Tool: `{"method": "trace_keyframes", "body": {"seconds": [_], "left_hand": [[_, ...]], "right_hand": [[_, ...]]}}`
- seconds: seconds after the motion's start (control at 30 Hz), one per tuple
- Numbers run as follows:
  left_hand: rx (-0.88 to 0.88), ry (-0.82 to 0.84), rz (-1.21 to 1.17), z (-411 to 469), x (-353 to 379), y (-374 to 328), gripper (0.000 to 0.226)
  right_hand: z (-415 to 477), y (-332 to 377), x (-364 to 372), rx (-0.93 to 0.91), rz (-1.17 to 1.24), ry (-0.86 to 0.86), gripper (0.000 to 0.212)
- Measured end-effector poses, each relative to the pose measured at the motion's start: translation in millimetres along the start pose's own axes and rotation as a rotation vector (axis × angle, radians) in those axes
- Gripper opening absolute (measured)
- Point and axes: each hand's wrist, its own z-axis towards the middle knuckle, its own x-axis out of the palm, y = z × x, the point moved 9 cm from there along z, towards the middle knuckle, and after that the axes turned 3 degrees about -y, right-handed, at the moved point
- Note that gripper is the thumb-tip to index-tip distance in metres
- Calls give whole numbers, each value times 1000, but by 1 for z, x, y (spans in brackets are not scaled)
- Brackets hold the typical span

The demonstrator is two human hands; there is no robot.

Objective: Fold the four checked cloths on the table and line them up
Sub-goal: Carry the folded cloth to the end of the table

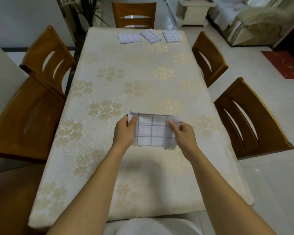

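Both hands, left (125,131) and right (183,133), pinch the fourth cloth (154,131) by its sides above the near table (109,167); uneven tension could skew its fold.

Soft, even light, perhaps from beyond the right hand (183,133); faint shadow on the table (143,73) just nearer than the left hand (124,133); chairs (249,119) at the edges bow, blurred.

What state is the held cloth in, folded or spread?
Folded: the held cloth is a small rectangle with layered edges, pinched at its sides by the left hand and right hand.
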Motion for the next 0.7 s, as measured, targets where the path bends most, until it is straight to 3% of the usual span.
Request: {"method": "trace_keyframes", "body": {"seconds": [0.1,0.27,0.43,0.5,0.63,0.7], "left_hand": [[41,22,-11,-26,20,-21,44],[15,107,-33,-89,65,-39,24],[23,73,64,-133,103,-46,30],[36,33,64,-143,114,-54,32],[56,26,93,-156,134,-65,59],[104,39,99,-156,145,-83,58]], "right_hand": [[-18,-4,-30,-4,-6,-33,44],[-43,7,-98,-115,-48,-125,39],[-66,18,-156,-289,-195,-152,34],[-74,16,-175,-307,-202,-199,34],[-84,17,-206,-297,-158,-233,35],[-81,25,-222,-310,-135,-251,35]]}}
